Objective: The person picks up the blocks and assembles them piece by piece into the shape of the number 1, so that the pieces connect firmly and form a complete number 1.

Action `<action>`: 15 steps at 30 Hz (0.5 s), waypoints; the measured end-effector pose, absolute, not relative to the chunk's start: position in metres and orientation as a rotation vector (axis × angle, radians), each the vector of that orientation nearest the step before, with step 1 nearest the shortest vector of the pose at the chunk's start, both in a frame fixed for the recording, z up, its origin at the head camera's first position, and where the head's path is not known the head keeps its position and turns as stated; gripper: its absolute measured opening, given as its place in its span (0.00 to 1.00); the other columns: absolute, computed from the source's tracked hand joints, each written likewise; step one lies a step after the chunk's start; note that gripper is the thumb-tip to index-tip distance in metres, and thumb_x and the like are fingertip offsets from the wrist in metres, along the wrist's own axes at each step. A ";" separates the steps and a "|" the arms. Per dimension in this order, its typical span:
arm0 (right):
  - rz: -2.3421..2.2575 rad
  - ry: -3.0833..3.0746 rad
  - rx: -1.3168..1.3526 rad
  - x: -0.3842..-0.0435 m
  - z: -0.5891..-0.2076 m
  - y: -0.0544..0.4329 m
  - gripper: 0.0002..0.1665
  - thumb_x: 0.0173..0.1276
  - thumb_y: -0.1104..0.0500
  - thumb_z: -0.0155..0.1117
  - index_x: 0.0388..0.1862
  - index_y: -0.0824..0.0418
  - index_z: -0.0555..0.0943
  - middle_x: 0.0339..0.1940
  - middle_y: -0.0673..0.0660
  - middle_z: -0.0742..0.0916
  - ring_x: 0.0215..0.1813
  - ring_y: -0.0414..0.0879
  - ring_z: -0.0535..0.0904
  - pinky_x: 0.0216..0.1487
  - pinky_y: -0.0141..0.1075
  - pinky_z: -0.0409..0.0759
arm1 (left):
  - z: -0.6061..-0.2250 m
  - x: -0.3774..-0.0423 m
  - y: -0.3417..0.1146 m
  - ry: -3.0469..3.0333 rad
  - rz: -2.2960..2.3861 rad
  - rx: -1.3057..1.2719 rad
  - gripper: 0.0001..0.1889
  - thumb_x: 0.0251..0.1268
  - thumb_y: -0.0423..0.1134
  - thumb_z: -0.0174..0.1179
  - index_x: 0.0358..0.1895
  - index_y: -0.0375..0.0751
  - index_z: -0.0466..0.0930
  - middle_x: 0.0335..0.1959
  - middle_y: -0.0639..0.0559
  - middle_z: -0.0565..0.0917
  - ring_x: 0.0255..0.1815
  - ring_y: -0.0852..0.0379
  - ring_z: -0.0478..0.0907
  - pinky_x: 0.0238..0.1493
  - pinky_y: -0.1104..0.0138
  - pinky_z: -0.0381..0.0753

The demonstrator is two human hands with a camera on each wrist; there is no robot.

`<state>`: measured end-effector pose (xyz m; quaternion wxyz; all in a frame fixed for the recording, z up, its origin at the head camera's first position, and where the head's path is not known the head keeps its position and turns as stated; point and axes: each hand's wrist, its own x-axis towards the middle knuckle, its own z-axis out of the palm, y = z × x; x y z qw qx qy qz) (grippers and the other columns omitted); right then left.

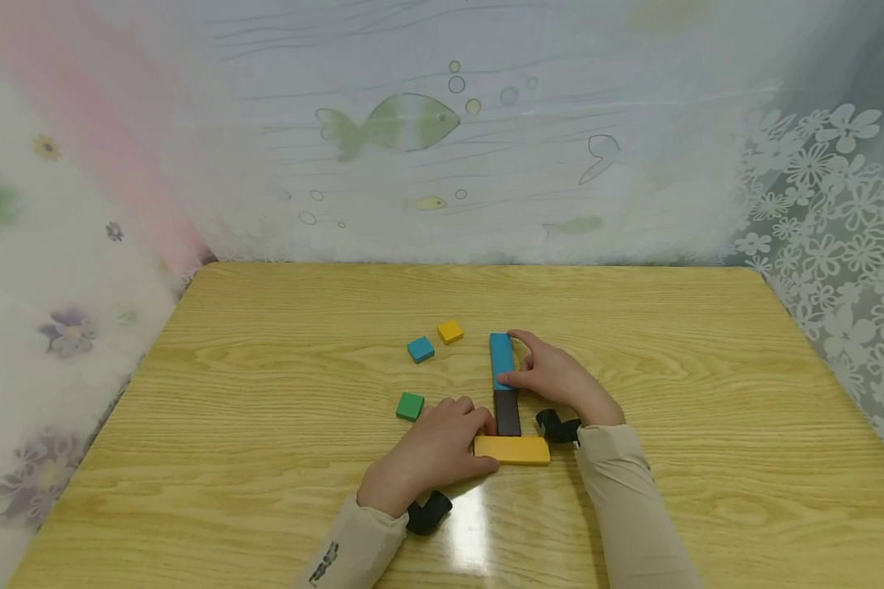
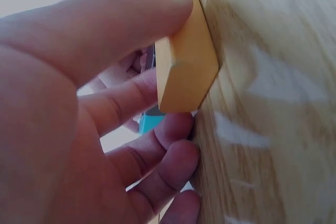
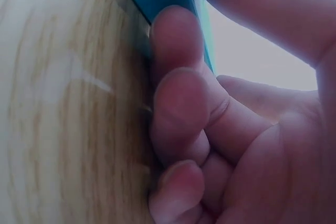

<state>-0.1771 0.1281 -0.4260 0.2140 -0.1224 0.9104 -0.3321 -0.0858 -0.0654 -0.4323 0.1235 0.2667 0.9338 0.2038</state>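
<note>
A long yellow block (image 1: pixel 511 451) lies crosswise on the table, and a dark block (image 1: pixel 507 413) meets its far side. Beyond the dark block, end to end with it, lies a long blue block (image 1: pixel 502 357). My left hand (image 1: pixel 438 446) pinches the yellow block at its left end, thumb on the near side and index finger on the far side. My right hand (image 1: pixel 560 380) holds the blue block from the right, index finger at its far end and thumb near its close end. In the right wrist view, the other fingers curl beside the blue block (image 3: pixel 161 1).
Left of the blue block lie a small yellow block (image 1: pixel 450 331) and a small blue block (image 1: pixel 421 349). A small green block (image 1: pixel 410 406) sits just beyond my left hand. Patterned curtains (image 1: pixel 383 196) hang behind and beside the wooden table (image 1: pixel 265 343).
</note>
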 end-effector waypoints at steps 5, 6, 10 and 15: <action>-0.935 2.527 -0.347 -0.177 -0.426 0.129 0.43 0.56 0.45 0.63 0.68 0.51 0.55 0.20 0.53 0.74 0.21 0.46 0.66 0.25 0.36 0.64 | -0.431 -0.085 -0.066 2.726 0.576 0.801 0.17 0.50 0.60 0.60 0.38 0.56 0.74 0.31 0.62 0.67 0.31 0.62 0.63 0.32 0.67 0.60; -0.940 2.525 -0.350 -0.177 -0.426 0.129 0.43 0.56 0.45 0.64 0.67 0.51 0.56 0.20 0.53 0.74 0.21 0.46 0.66 0.25 0.36 0.64 | -0.431 -0.085 -0.066 2.723 0.577 0.803 0.17 0.50 0.60 0.60 0.38 0.56 0.74 0.31 0.62 0.67 0.31 0.62 0.63 0.32 0.67 0.60; -0.949 2.522 -0.360 -0.177 -0.425 0.130 0.42 0.57 0.46 0.64 0.67 0.51 0.56 0.20 0.53 0.74 0.21 0.46 0.67 0.25 0.36 0.64 | -0.431 -0.084 -0.066 2.722 0.580 0.807 0.18 0.50 0.61 0.59 0.38 0.57 0.73 0.31 0.63 0.67 0.31 0.62 0.63 0.32 0.67 0.60; -0.945 2.529 -0.370 -0.177 -0.425 0.130 0.41 0.57 0.46 0.64 0.66 0.52 0.57 0.20 0.53 0.75 0.22 0.46 0.67 0.26 0.36 0.64 | -0.431 -0.083 -0.065 2.735 0.581 0.788 0.18 0.49 0.63 0.58 0.36 0.57 0.73 0.31 0.63 0.67 0.30 0.63 0.63 0.32 0.67 0.60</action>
